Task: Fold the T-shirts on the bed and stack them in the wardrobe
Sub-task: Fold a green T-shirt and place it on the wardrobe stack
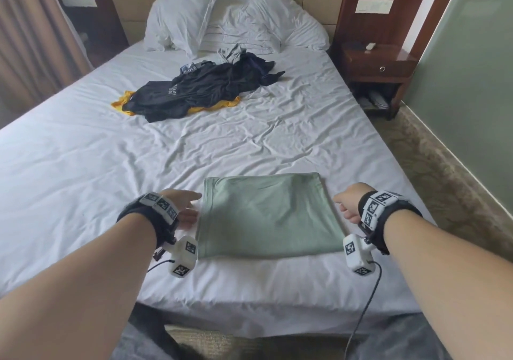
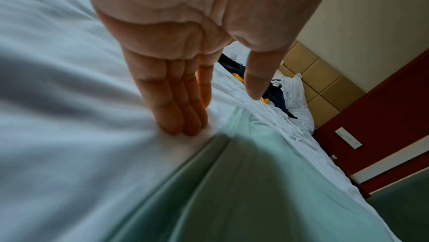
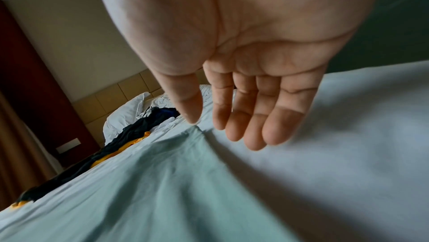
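Note:
A folded pale green T-shirt lies flat on the white bed sheet near the foot of the bed. My left hand is at its left edge, fingers straight and pressing into the sheet beside the green T-shirt. My right hand hovers at the shirt's right edge with fingers relaxed and holding nothing, just above the green T-shirt. A heap of unfolded dark and yellow T-shirts lies further up the bed.
Two white pillows lean on the padded headboard. A dark wooden nightstand stands right of the bed, with a green wall beyond it. Curtains hang at the left. Carpet runs along the bed's right side.

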The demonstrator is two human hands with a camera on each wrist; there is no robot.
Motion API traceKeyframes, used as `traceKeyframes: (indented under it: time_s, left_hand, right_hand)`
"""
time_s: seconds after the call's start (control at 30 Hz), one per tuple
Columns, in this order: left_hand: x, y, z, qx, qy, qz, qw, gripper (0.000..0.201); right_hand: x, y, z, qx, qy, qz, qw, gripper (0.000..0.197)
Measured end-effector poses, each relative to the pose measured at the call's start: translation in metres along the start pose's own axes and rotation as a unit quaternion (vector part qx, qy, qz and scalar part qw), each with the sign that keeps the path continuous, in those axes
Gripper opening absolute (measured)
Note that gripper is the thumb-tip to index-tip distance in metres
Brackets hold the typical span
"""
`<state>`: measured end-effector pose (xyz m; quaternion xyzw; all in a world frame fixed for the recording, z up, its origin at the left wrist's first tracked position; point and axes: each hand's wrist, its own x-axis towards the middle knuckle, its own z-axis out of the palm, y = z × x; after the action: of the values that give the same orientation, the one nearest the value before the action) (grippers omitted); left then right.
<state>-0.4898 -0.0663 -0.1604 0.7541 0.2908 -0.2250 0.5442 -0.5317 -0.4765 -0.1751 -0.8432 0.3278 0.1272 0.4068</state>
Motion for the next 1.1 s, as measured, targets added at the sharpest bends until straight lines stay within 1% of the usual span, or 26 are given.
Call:
traceKeyframes:
  time_s: [0.1,0.17,0.23,0.27,0.33,0.37,0.4,0.43,0.5,0.53,0.57,0.63,0.67,0.73,0.8,0.9,0.97,1.07,1.1]
  left_hand:
    - [0.017,0.021,0.012,-0.01,0.006,0.005,1.0,0.031]
    - [0.034,0.04,0.018,-0.009,0.023,0.017,1.0,0.024]
    - [0.052,0.056,0.022,0.007,0.02,-0.004,1.0,0.02]
    - [0.059,0.062,0.024,0.013,0.006,-0.022,1.0,0.022]
    - [0.069,0.07,0.027,0.021,-0.029,-0.061,0.997,0.024]
    - [0.072,0.076,0.028,0.03,-0.049,-0.078,0.995,0.019]
    - [0.078,0.079,0.028,0.044,-0.057,-0.08,0.994,0.011]
    - [0.081,0.081,0.029,0.069,-0.057,-0.067,0.994,0.011]
    - [0.089,0.082,0.029,0.149,-0.063,-0.039,0.986,0.027]
    - [0.091,0.081,0.03,0.167,-0.061,-0.032,0.984,0.031]
    - [0.087,0.08,0.031,0.173,-0.065,-0.023,0.983,0.029]
    - [0.079,0.076,0.036,0.174,-0.063,-0.016,0.983,0.024]
    - [0.073,0.077,0.037,0.175,-0.059,-0.022,0.983,0.026]
    - [0.056,0.084,0.033,0.195,-0.048,-0.021,0.979,0.031]
    - [0.037,0.101,0.027,0.224,-0.038,-0.013,0.974,0.028]
    - [0.005,0.145,0.023,0.262,-0.037,0.024,0.964,0.024]
    - [-0.021,0.182,0.025,0.283,-0.032,0.041,0.958,0.021]
    - [-0.068,0.247,0.037,0.306,-0.024,0.09,0.948,0.017]
    - [-0.087,0.269,0.042,0.318,-0.026,0.105,0.942,0.019]
  right_hand:
    - [0.027,-0.016,0.012,0.026,0.002,0.013,1.0,0.021]
    - [0.049,-0.026,0.022,0.044,-0.002,0.021,0.999,0.028]
    - [0.073,-0.032,0.031,0.056,-0.015,0.043,0.997,0.041]
    - [0.084,-0.034,0.034,0.062,-0.021,0.055,0.996,0.043]
    - [0.101,-0.039,0.035,0.075,-0.043,0.087,0.992,0.036]
    - [0.105,-0.043,0.034,0.082,-0.057,0.109,0.989,0.032]
    - [0.108,-0.046,0.033,0.089,-0.068,0.128,0.985,0.031]
    - [0.11,-0.046,0.032,0.095,-0.08,0.144,0.982,0.032]
    - [0.11,-0.047,0.03,0.114,-0.103,0.165,0.974,0.028]
    - [0.11,-0.047,0.03,0.116,-0.11,0.169,0.973,0.026]
    - [0.107,-0.046,0.029,0.11,-0.111,0.169,0.973,0.026]
    - [0.101,-0.044,0.027,0.073,-0.106,0.142,0.982,0.032]
    - [0.097,-0.046,0.025,0.064,-0.106,0.123,0.985,0.031]
    - [0.083,-0.051,0.017,0.071,-0.107,0.102,0.986,0.022]
    - [0.066,-0.057,-0.001,0.066,-0.102,0.096,0.988,0.016]
    - [0.042,-0.07,-0.049,0.062,-0.076,0.086,0.991,0.013]
    - [0.031,-0.081,-0.088,0.098,-0.065,0.08,0.99,0.009]
    - [0.013,-0.103,-0.155,0.16,-0.054,0.066,0.983,0.007]
    - [0.006,-0.113,-0.179,0.177,-0.049,0.057,0.981,0.008]
